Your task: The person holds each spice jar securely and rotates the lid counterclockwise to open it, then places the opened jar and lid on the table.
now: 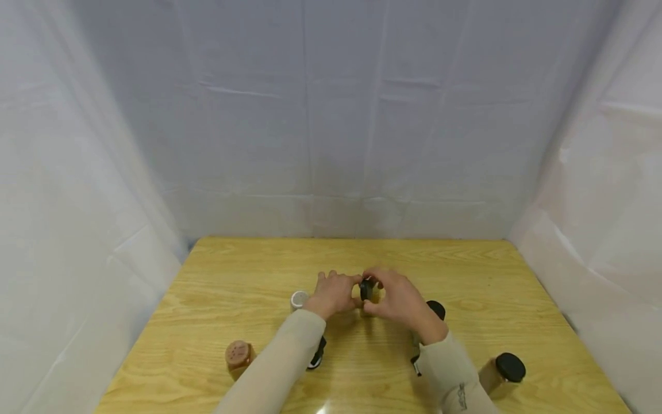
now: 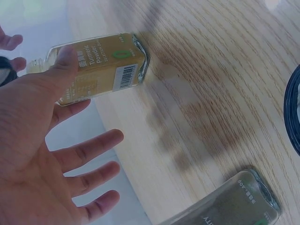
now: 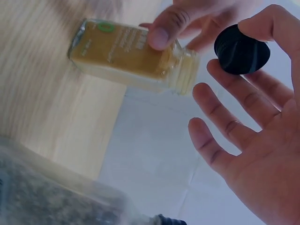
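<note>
A square glass jar of turmeric powder [image 2: 105,65] stands with its base at the wood tabletop, its threaded neck uncovered. My left hand [image 1: 336,292] pinches it near the shoulder between thumb and index finger, the other fingers spread away in the left wrist view. Just off the neck, my right hand [image 1: 398,296] holds a round black cap [image 3: 241,49] between its thumb and fingers. A gap shows between cap and neck in the right wrist view. From the head view, the hands mostly hide the jar.
Near my left forearm are a white-lidded container [image 1: 299,299], a brown-capped jar [image 1: 239,355] and a black-and-white object [image 1: 316,353]. On the right stand a black-lidded jar [image 1: 510,367] and another black lid [image 1: 436,309]. White sheets [image 1: 331,144] surround the wooden table [image 1: 248,259].
</note>
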Demonstrator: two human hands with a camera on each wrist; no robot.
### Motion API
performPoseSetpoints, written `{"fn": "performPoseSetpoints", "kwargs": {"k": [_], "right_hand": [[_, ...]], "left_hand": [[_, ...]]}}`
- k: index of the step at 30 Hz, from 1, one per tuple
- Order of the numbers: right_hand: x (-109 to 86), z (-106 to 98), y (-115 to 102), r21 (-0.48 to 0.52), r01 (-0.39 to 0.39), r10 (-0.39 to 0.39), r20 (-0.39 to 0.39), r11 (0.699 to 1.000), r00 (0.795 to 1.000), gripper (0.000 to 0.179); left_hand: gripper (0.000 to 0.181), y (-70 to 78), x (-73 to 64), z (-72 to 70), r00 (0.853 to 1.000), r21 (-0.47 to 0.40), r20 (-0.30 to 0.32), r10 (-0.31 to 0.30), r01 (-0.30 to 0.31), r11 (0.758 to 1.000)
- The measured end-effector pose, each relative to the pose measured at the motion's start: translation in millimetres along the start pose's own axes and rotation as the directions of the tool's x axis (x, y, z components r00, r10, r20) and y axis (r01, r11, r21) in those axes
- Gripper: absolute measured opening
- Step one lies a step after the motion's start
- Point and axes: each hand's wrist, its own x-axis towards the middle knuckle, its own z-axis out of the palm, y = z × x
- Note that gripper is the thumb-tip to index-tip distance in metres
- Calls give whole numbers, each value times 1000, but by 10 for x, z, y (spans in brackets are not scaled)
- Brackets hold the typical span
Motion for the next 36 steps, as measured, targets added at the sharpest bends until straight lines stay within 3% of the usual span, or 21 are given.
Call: {"fn": "performPoseSetpoints", "kwargs": {"k": [7,14,25,36], "right_hand": [[-106,68,-42,-44,-14,13,-25,999,1000,45],[-242,145,-73,-16,38,-39,-20,999,999,49],[-406,429,105,84,-6,-3,95,996,996,48],[-456,588,264,61,-9,-3,197,998,980,55]], "left_hand": [[54,22,-18,-15,1000,-19,-3,-3,3,1000],[50,27,-27,-23,1000,-11,-10,-3,3,1000],[67,7,27,1,1000,14,6,-6,6,1000],[72,23,-9,-23,1000,8,2,7,-7,1000]]}}
